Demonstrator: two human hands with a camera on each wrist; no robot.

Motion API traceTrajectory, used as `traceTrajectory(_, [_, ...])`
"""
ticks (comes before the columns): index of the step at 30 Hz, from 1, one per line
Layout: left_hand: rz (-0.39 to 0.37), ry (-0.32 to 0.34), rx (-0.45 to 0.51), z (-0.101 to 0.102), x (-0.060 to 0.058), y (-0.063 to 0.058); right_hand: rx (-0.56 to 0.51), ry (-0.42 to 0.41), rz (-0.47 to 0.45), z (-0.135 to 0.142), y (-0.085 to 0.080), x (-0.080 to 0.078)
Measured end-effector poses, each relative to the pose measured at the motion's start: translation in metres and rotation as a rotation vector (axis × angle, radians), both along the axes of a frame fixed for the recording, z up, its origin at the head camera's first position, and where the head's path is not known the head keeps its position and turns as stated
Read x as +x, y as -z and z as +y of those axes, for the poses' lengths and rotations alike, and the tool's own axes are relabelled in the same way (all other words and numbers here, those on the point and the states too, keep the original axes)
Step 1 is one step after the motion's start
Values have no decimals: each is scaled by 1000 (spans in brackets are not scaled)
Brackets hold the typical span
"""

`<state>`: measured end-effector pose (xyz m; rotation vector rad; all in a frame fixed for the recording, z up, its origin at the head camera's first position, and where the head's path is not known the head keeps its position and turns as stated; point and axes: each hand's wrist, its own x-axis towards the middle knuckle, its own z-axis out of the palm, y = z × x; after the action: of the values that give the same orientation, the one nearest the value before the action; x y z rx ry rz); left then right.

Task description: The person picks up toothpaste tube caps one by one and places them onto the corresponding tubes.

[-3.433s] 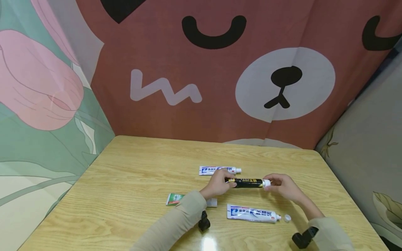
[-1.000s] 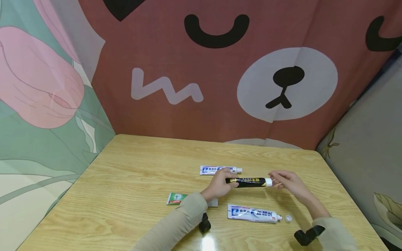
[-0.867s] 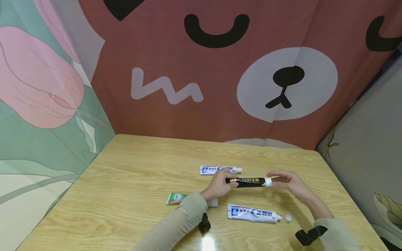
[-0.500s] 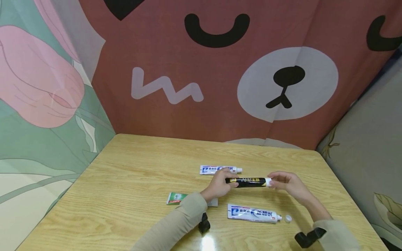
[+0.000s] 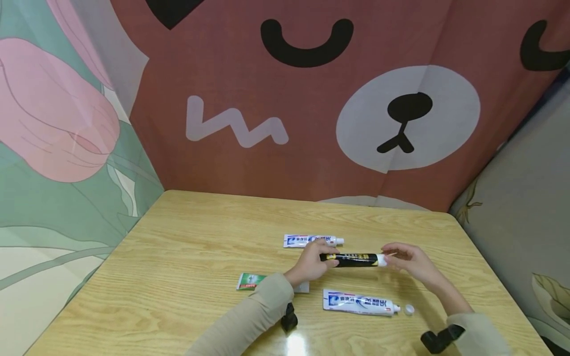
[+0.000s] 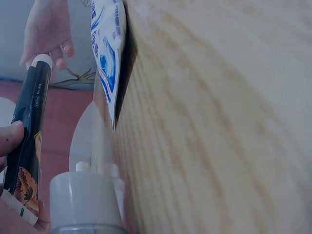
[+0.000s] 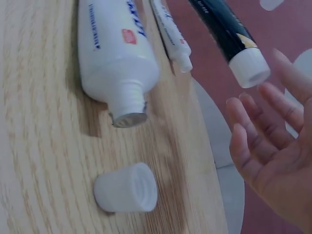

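Note:
My left hand (image 5: 308,259) grips the tail end of a black toothpaste tube (image 5: 354,260), thumb on one side and fingers behind. The tube is level above the table, its white cap (image 7: 249,67) pointing right. At that cap is my right hand (image 5: 408,262), fingertips close to its end in the head view. In the right wrist view its fingers are spread and loosely bent, with nothing held between them. A white-and-blue toothpaste tube (image 5: 358,303) lies nearer the front with a bare nozzle (image 7: 129,109). Beside it a loose white cap (image 5: 408,310) lies on its side.
Behind the left hand lies another white-and-blue tube (image 5: 307,241). A green-and-white tube (image 5: 250,281) is partly hidden under the left forearm. The wooden table (image 5: 178,277) meets a bear-print cloth (image 5: 267,173) at its back edge.
The right fingers were on the cap 3.4 seconds ago, then came off and back near it. The black tube has shifted slightly right and turned a little. The other tubes stay put.

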<state>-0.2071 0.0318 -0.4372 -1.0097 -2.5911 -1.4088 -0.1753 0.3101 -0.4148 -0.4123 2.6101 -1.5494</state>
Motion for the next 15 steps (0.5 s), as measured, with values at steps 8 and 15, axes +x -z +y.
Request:
traceTrajectory(8, [-17, -12, 5, -1, 1, -1, -80, -40, 31, -1, 4, 0])
traceTrajectory(15, [-38, -19, 17, -1, 3, -3, -64, -34, 17, -2, 5, 0])
